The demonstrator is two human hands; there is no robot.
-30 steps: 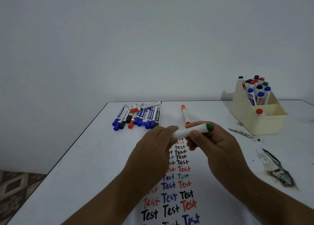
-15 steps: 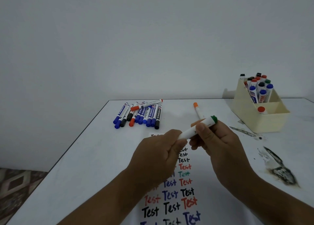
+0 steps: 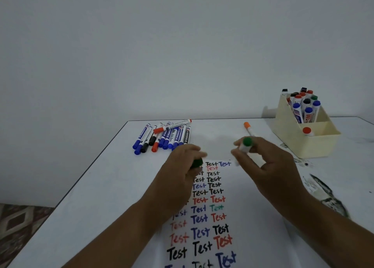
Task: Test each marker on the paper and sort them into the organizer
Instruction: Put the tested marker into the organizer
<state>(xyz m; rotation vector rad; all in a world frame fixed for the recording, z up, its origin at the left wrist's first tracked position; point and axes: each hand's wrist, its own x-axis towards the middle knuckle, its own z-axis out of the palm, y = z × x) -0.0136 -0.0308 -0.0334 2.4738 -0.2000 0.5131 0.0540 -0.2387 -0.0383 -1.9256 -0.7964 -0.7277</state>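
Two hands over white table (image 3: 91, 186): left grip (image 3: 183, 167) holds green cap (image 3: 196, 163), right grip (image 3: 269, 166) green marker (image 3: 245, 145).

The white sheet of paper (image 3: 253, 217) in the lower middle of the frame bears the handwritten word "Test" many times over, in black, blue, red and green ink. The printed labels on the marker barrels are too small to read.

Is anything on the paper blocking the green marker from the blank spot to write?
Nothing visible does. The right hand holds the uncapped green marker above the paper; the left hand holds its cap aside.
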